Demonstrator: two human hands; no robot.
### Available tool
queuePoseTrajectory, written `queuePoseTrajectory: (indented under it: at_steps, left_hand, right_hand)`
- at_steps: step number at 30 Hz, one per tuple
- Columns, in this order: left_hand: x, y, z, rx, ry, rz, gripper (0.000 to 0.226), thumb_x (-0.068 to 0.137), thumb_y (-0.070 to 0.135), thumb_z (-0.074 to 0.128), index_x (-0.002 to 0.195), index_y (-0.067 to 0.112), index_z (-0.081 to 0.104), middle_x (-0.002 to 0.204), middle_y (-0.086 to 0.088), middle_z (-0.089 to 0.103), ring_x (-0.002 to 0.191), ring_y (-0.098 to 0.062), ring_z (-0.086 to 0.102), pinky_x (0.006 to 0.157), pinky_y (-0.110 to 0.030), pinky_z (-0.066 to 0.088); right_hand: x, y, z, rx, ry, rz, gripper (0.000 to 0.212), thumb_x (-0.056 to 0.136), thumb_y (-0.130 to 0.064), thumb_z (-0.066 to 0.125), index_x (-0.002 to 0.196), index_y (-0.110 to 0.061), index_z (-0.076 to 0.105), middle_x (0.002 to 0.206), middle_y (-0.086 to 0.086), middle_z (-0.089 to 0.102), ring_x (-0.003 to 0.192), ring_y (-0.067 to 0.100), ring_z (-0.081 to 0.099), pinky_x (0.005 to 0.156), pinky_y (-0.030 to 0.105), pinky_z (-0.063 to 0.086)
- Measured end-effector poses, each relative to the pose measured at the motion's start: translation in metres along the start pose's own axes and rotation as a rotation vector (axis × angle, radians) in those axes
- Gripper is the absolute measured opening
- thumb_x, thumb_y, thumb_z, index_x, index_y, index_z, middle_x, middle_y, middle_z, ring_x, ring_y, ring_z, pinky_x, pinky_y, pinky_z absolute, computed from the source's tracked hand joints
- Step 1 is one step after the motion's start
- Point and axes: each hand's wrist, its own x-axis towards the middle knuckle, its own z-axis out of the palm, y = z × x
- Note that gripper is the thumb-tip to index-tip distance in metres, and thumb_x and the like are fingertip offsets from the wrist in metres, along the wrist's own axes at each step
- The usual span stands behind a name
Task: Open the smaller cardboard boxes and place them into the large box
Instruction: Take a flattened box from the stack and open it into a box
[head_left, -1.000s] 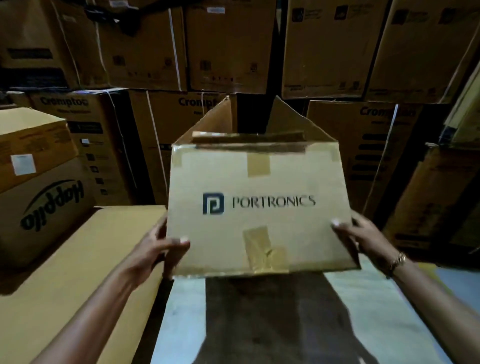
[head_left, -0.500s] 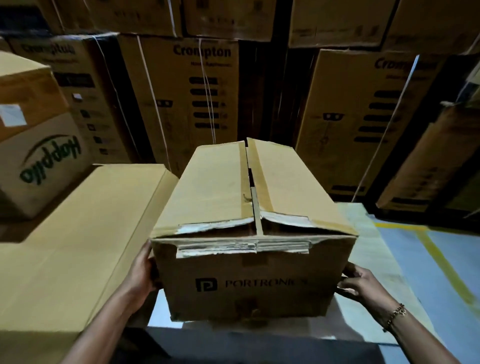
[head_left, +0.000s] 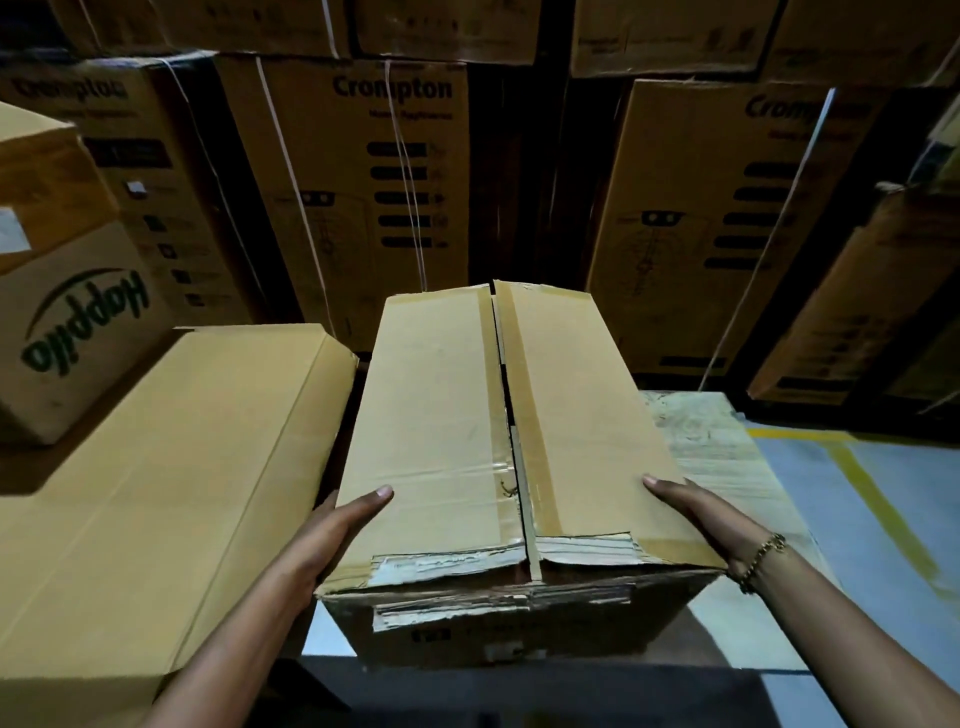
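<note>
A: Where is the small box (head_left: 498, 467)?

B: In the middle, sitting on the desk (head_left: 722, 457). Its two top flaps are shut, with a thin gap down the middle. The near edge is torn.

A: And the hands?

B: The left hand (head_left: 332, 535) presses the side at 9 o'clock. The right hand (head_left: 701, 519) presses the side at 3 o'clock. Each grip is clamped on the box.

A: What could go wrong?

B: The torn edge might rip more if the flaps get pulled hard. The box could bump the big flat box (head_left: 156, 493) just beside it at 9 o'clock.

A: Any room?

B: Some bare desk at 3 o'clock. Tall stacked boxes (head_left: 363, 182) block 12 o'clock. I think the desk edge is close at 6 o'clock, but it's dark there.
</note>
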Motion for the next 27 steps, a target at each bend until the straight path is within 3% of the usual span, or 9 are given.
queuePoseTrajectory:
  at_steps: [2,5,9,11,12,14,17,23,27]
  left_hand:
    - [0.004,-0.001,0.004,-0.022,0.011,0.006,0.057,0.088,0.026,0.075,0.139,0.011,0.056,0.116,0.009,0.068,0.095,0.007,0.064,0.079,-0.01,0.044]
    - [0.01,0.001,0.007,-0.021,0.019,0.007,0.05,0.084,0.022,0.077,0.13,0.008,0.062,0.106,0.007,0.074,0.092,0.0,0.071,0.07,-0.008,0.048]
    - [0.014,0.012,0.025,-0.046,0.0,0.014,0.022,0.092,0.01,0.064,0.114,0.011,0.063,0.078,0.014,0.075,0.073,0.009,0.07,0.057,-0.004,0.048]
    - [0.017,0.02,0.037,-0.063,-0.039,0.03,0.039,0.085,0.016,0.073,0.122,0.009,0.064,0.096,0.005,0.079,0.102,-0.007,0.072,0.08,-0.014,0.052]
    - [0.021,0.022,0.044,-0.079,-0.06,0.043,0.054,0.079,0.022,0.079,0.128,0.009,0.063,0.11,-0.001,0.077,0.114,-0.019,0.069,0.095,-0.027,0.051]
    - [0.025,0.028,0.067,-0.086,-0.097,0.083,0.073,0.07,0.032,0.084,0.136,0.012,0.059,0.126,-0.007,0.071,0.122,-0.025,0.065,0.111,-0.044,0.042]
    - [0.032,0.033,0.122,-0.052,-0.114,0.122,0.075,0.068,0.034,0.083,0.135,0.012,0.059,0.124,-0.002,0.073,0.116,-0.015,0.068,0.108,-0.036,0.043]
    - [0.024,0.024,0.257,-0.03,-0.109,0.13,0.072,0.07,0.034,0.082,0.134,0.013,0.059,0.124,-0.005,0.073,0.118,-0.021,0.067,0.108,-0.039,0.044]
    - [0.013,0.011,0.324,-0.032,-0.098,0.097,0.047,0.085,0.023,0.074,0.13,0.018,0.061,0.117,0.003,0.075,0.109,-0.01,0.07,0.099,-0.028,0.047]
  right_hand:
    - [0.003,-0.003,0.006,0.009,-0.009,-0.001,0.052,0.084,-0.034,0.077,0.128,-0.011,0.061,0.112,0.017,0.074,0.093,0.035,0.074,0.072,0.038,0.062]
    - [0.01,0.001,0.007,-0.011,0.023,-0.081,0.076,0.067,-0.04,0.085,0.133,-0.013,0.057,0.116,0.014,0.074,0.104,0.037,0.071,0.096,0.05,0.055]
    - [0.005,-0.005,-0.006,-0.058,0.037,-0.146,0.087,0.059,-0.047,0.086,0.133,-0.014,0.057,0.118,0.01,0.074,0.105,0.032,0.072,0.1,0.052,0.052]
    - [0.001,-0.014,-0.023,-0.069,0.054,-0.175,0.085,0.061,-0.046,0.087,0.134,-0.014,0.056,0.117,0.009,0.074,0.104,0.032,0.072,0.098,0.05,0.054]
    - [-0.002,-0.019,-0.034,-0.062,0.065,-0.187,0.082,0.064,-0.043,0.087,0.135,-0.014,0.055,0.117,0.009,0.074,0.103,0.032,0.072,0.096,0.049,0.055]
    - [-0.006,-0.03,-0.062,-0.053,0.088,-0.214,0.075,0.072,-0.037,0.086,0.136,-0.016,0.054,0.118,0.009,0.074,0.102,0.031,0.073,0.093,0.046,0.057]
    - [-0.013,-0.038,-0.117,-0.051,0.114,-0.241,0.072,0.071,-0.04,0.085,0.133,-0.017,0.056,0.117,0.008,0.074,0.103,0.031,0.072,0.094,0.047,0.056]
    - [-0.036,-0.037,-0.248,-0.065,0.151,-0.246,0.083,0.064,-0.049,0.088,0.134,-0.017,0.057,0.121,0.009,0.072,0.107,0.033,0.071,0.1,0.053,0.052]
    - [-0.05,-0.032,-0.314,-0.081,0.137,-0.21,0.093,0.055,-0.057,0.091,0.133,-0.02,0.057,0.12,0.008,0.073,0.106,0.034,0.071,0.1,0.054,0.052]
